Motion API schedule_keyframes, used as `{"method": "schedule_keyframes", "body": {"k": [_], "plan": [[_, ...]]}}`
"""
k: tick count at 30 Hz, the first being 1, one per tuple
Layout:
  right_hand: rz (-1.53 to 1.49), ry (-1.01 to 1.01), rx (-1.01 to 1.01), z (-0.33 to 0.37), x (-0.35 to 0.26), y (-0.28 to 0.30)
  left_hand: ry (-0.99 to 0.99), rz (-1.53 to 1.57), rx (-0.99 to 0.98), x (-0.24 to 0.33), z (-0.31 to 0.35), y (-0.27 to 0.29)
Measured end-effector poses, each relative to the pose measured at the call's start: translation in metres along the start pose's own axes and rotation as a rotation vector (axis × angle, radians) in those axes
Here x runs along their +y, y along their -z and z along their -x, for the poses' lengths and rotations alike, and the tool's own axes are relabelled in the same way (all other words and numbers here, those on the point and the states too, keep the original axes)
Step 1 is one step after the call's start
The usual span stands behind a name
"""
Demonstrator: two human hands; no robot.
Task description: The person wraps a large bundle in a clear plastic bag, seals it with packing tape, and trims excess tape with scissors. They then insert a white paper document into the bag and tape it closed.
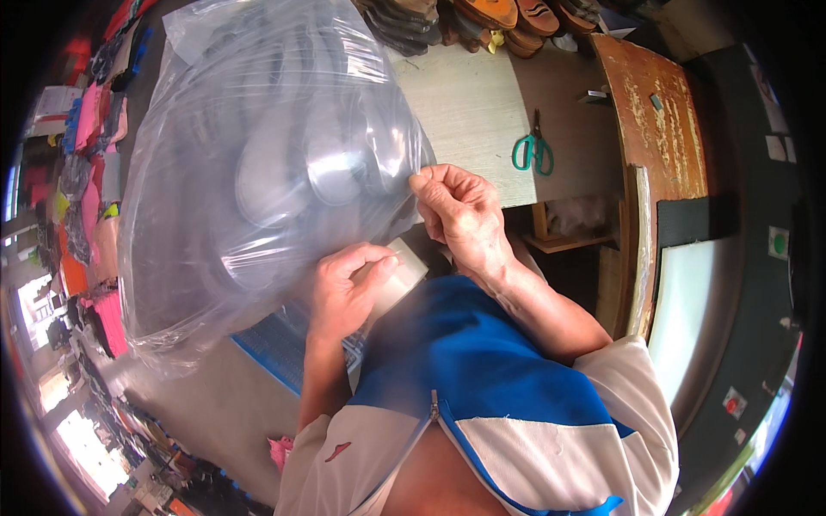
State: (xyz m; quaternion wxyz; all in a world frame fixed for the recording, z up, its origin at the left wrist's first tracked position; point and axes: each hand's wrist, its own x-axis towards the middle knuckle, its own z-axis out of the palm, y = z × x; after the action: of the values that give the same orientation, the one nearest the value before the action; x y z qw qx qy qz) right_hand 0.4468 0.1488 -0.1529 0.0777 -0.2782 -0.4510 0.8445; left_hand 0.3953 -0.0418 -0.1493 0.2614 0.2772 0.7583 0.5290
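Observation:
A large clear plastic bag (284,146) fills the upper left, bulging with several pale, rounded, sole-shaped pieces (340,176) that show dimly through the film. At the bag's right side, my right hand (465,211) is closed, thumb and forefinger pinching its edge. My left hand (348,288) lies against the bag's lower edge with its fingers curled. Its thumb presses on a pale cream, roll-like thing (403,279) close to my blue and beige jacket. The hand covers part of that thing, so I cannot tell its exact kind.
Green-handled scissors (533,155) lie on the wooden table (465,103) right of the bag. Brown and dark shoes (508,17) line its far edge. A worn wooden board (658,112) stands at the right. Below the bag is a blue mesh-like thing (271,348); colourful piles (90,198) line the left.

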Motion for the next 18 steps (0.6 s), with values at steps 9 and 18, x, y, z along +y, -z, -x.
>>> {"method": "schedule_keyframes", "body": {"k": [9, 18], "plan": [[-0.029, -0.098, -0.131, -0.001, -0.014, 0.026, 0.077, -0.037, 0.073, 0.018, -0.006, -0.02], [0.155, 0.003, -0.094, -0.011, 0.005, 0.034, 0.015, -0.068, 0.093, 0.02, -0.021, -0.039]]}}
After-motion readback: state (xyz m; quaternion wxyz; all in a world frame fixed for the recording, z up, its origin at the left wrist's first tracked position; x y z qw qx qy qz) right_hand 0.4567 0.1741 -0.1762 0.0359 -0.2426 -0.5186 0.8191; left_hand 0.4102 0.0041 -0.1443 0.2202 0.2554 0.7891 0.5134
